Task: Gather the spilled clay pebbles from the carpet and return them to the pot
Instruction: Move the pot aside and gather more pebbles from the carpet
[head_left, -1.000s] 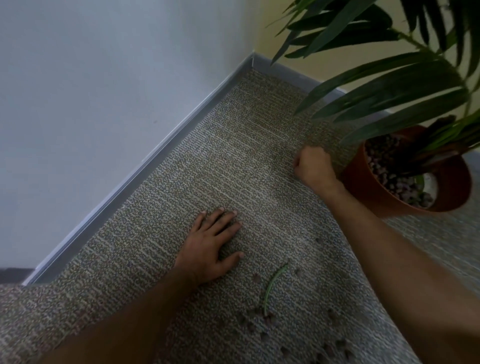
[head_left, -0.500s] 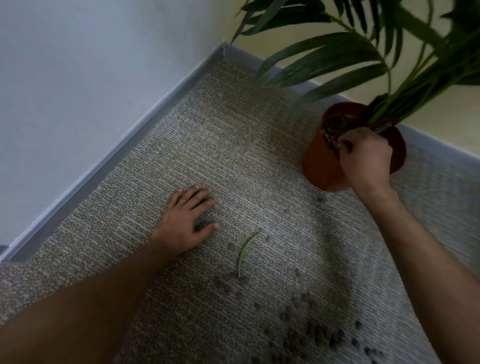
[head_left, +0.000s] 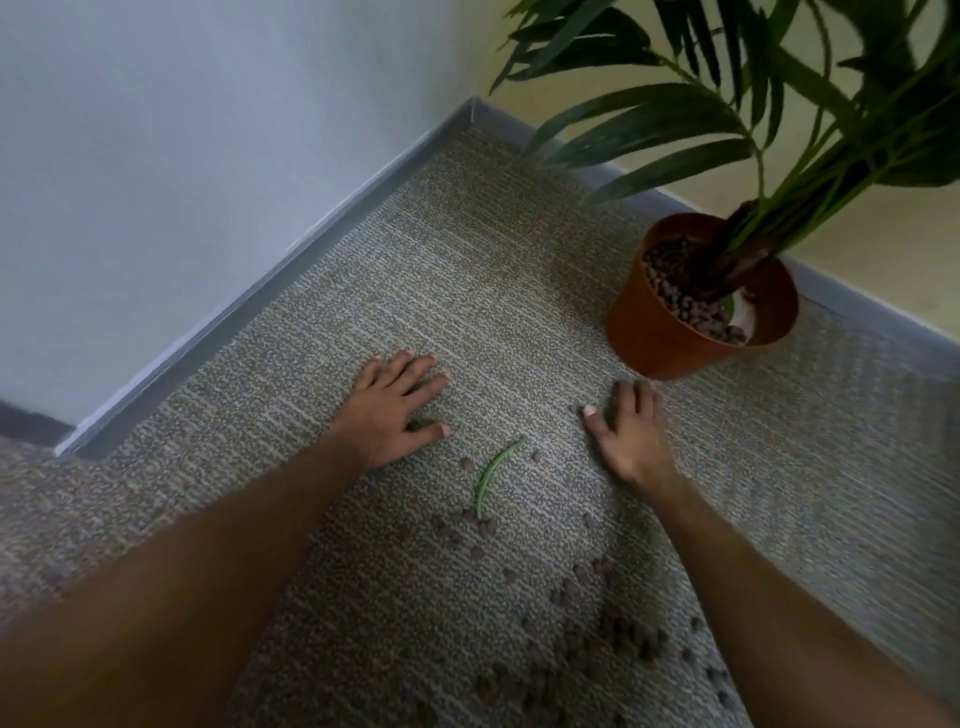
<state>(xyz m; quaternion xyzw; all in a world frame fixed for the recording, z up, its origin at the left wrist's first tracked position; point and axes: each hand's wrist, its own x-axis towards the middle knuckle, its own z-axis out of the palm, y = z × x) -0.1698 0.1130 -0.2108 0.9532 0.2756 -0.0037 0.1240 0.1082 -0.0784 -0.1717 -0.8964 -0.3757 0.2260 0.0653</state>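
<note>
Left hand (head_left: 387, 415) and right hand (head_left: 631, 434) rest on the carpet (head_left: 467, 270), fingers spread, holding nothing; clay pebbles (head_left: 587, 618) lie scattered nearby, the pot (head_left: 660, 332) beyond. Light, hard, likely to roll: best scooped in handfuls.

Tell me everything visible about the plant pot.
The plant pot is a round, terracotta-orange tub, plastic by its look, standing on the carpet near the baseboard. It appears to lean slightly. Brown clay pebbles fill it around a palm's stems. Neither hand touches it.
</note>
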